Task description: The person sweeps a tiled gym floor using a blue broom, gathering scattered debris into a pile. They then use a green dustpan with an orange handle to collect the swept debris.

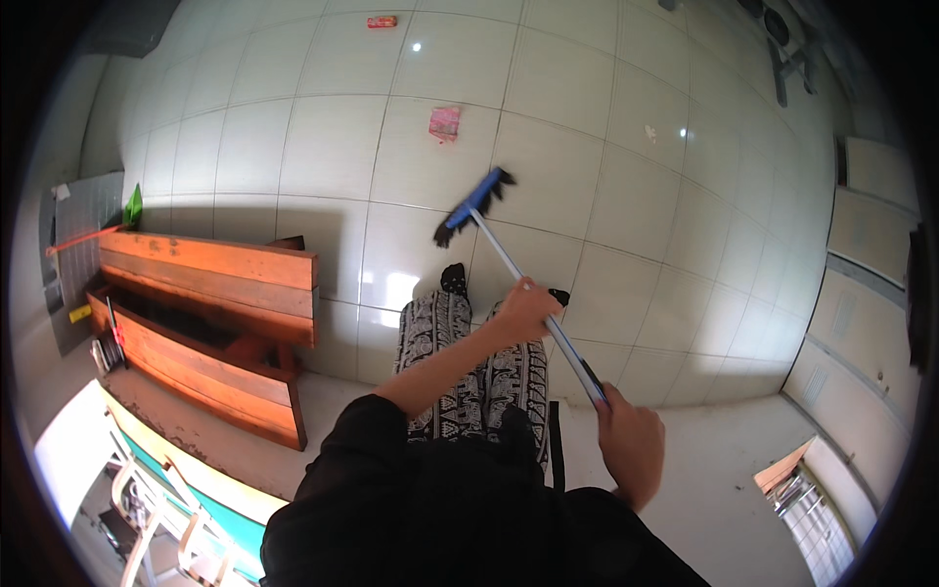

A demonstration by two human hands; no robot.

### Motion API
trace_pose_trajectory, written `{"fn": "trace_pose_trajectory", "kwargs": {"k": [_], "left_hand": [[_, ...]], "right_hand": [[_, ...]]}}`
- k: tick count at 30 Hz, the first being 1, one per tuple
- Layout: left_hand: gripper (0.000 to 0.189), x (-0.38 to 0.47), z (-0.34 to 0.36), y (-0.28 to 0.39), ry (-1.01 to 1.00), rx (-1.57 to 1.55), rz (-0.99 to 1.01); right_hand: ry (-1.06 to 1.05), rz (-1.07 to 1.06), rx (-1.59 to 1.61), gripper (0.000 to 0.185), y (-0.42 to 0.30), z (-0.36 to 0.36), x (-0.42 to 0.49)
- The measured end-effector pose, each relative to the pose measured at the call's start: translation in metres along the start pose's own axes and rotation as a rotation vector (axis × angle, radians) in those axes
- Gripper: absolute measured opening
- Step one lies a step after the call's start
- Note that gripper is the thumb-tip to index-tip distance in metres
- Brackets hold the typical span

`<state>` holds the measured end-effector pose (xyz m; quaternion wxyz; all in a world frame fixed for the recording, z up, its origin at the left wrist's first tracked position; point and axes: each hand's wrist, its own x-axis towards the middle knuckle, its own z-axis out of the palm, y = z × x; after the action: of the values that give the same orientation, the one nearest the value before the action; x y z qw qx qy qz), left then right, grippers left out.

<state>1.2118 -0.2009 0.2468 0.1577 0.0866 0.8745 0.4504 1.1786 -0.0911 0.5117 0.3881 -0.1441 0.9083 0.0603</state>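
Note:
My left hand [524,312] grips the middle of a pale broom handle [500,246]. Higher up the same handle, close to my body, my right hand [632,440] is closed round its end. The handle slants away to a blue broom head [473,198] with dark bristles, which is over the tiled floor ahead of my feet. Beyond the head lies a crumpled pink wrapper [444,124]. Farther off is a small red packet [381,22]. A pale scrap [650,133] lies on the tiles to the right.
On my left stands a wooden bench [209,268] of orange-brown planks, with a green leaf-shaped thing [133,205] behind it. Pale cabinets [855,315] line the right side. A dark stool-like object [788,62] stands at the far right. My feet in dark socks [454,279] are on the tiles.

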Motion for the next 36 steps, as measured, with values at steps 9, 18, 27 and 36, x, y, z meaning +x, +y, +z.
{"fn": "trace_pose_trajectory", "kwargs": {"k": [9,18,27,36], "left_hand": [[0.018,0.027,0.011,-0.043,-0.022,0.279,0.036],[0.014,0.098,0.112,0.175,-0.053,-0.260,0.344],[0.018,0.073,0.059,0.020,-0.024,-0.075,0.102],[0.025,0.193,0.109,0.087,0.086,0.008,0.126]], "right_hand": [[0.064,0.057,0.337,0.024,0.048,0.063,0.037],[0.097,0.528,0.200,0.020,0.156,-0.027,-0.098],[0.104,0.066,0.225,0.020,0.114,0.045,0.021],[0.112,0.200,0.602,0.024,0.294,0.034,0.056]]}}
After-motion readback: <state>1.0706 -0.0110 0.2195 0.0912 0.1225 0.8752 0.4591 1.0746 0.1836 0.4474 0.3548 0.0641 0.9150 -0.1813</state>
